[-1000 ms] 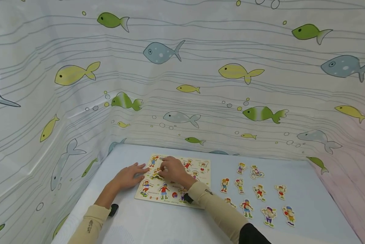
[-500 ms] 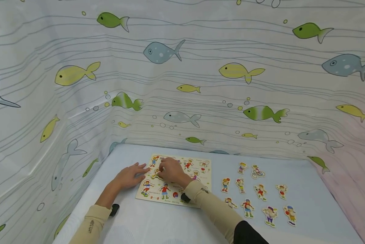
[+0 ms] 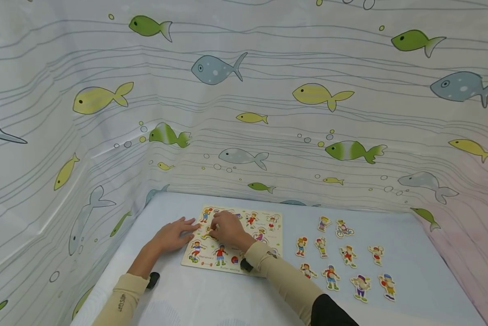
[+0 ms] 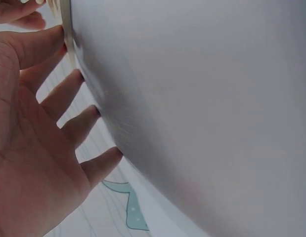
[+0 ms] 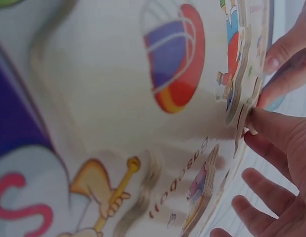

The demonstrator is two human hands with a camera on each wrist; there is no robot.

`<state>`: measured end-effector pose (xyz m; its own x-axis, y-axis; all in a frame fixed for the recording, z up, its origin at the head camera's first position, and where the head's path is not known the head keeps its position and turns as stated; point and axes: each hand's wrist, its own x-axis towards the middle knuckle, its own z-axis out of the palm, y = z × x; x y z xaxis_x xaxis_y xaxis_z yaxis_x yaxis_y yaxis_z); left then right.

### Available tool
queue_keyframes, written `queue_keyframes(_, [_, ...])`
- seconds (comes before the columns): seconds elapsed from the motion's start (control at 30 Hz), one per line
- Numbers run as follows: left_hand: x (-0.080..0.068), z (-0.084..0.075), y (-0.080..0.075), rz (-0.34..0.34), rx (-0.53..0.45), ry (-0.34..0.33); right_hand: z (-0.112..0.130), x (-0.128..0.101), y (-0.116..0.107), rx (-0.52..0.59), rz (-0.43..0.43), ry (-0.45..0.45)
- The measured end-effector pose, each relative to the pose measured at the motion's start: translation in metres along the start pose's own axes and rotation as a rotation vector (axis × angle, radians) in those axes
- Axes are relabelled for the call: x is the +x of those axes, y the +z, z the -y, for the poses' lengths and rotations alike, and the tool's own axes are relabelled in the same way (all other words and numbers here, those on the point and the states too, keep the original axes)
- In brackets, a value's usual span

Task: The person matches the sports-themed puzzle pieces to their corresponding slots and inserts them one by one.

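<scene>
A cream wooden puzzle board (image 3: 274, 241) printed with sporty cartoon children lies on the table. My right hand (image 3: 231, 230) is over its upper left part, thumb and index finger pinching a small cut-out puzzle piece (image 3: 205, 235), mostly covered by the fingers. In the right wrist view the thin piece (image 5: 252, 127) shows edge-on between the fingertips, close to the board surface. My left hand (image 3: 172, 236) lies at the board's left edge, fingers spread and nearly straight. From the left wrist, this hand (image 4: 39, 133) has its thumb and index fingertips by the board's edge.
Several loose figure pieces lie spread to the right of the board, among them a cyclist piece (image 3: 344, 229) and a blue-capped piece (image 3: 387, 287). A fish-print curtain (image 3: 284, 136) surrounds the white table (image 3: 203, 299).
My right hand has shifted slightly left with the pinched puzzle piece, staying over the same part of the board. The left hand keeps its place at the edge.
</scene>
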<state>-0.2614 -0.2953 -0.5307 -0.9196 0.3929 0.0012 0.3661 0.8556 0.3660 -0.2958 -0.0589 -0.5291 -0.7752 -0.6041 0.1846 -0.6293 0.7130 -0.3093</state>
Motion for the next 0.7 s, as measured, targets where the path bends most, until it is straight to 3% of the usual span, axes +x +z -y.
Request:
queue_keyframes(0.17, [0.0, -0.0002, 0.0014, -0.004, 0.002, -0.005, 0.0002, 0.0013, 0.0014, -0.032, 0.0, -0.024])
queue_keyframes(0.5, [0.0008, 0.0024, 0.0048, -0.008, -0.015, 0.013, 0.005, 0.0028, -0.0028, -0.061, 0.085, 0.043])
queue_keyframes(0.7, [0.0003, 0.0024, 0.0033, -0.014, 0.007, 0.012, 0.0052, 0.0028, -0.0027, -0.067, 0.085, 0.037])
